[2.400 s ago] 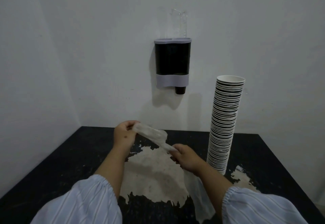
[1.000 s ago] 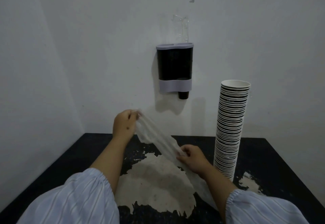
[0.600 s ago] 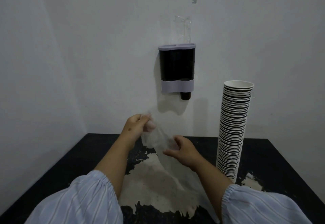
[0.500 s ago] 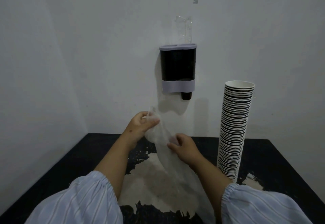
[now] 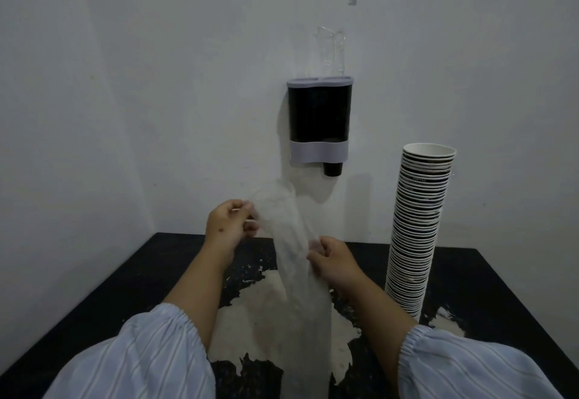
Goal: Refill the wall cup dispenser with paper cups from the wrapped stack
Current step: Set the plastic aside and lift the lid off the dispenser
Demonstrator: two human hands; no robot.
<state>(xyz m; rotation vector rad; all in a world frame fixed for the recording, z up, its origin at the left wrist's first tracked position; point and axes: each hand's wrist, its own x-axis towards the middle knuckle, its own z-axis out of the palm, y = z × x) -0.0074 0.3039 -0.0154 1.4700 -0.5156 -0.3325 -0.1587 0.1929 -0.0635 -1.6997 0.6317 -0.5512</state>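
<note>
Plainly, both hands were busy with the wrapper and not with the cups. The left hand (image 5: 230, 226) pinched the upper end of the clear plastic sleeve (image 5: 289, 260) between curled fingers and thumb, holding it up above the table. The right hand (image 5: 332, 262), lower and nearer the body, had its fingers curled round the same sleeve partway down. Between and below the 2 hands the film hung as a limp, empty tube, its tail trailing down toward the near edge of the view; no cup showed inside it.

Just right of the right hand, apart from it, the stack of paper cups (image 5: 416, 232) stood upright and bare on the black table (image 5: 488, 289), mouths up, the top rim white. It looked tall and narrow, so it would likely tip if knocked. The table's surface was worn through to a pale patch under the hands.

On the wall (image 5: 156, 85) behind, well above the table, hung the cup dispenser (image 5: 319, 123): a dark body with a grey lid and a grey band at the bottom, 1 dark cup base poking out below. Whether the dark body held many cups could not be told.

As a judgement, the unwrapping was done, since the stack stood free of its sleeve. What remained was to get rid of the film, open the dispenser's top, and feed cups in from the stack, so the refilling proper had not begun.
</note>
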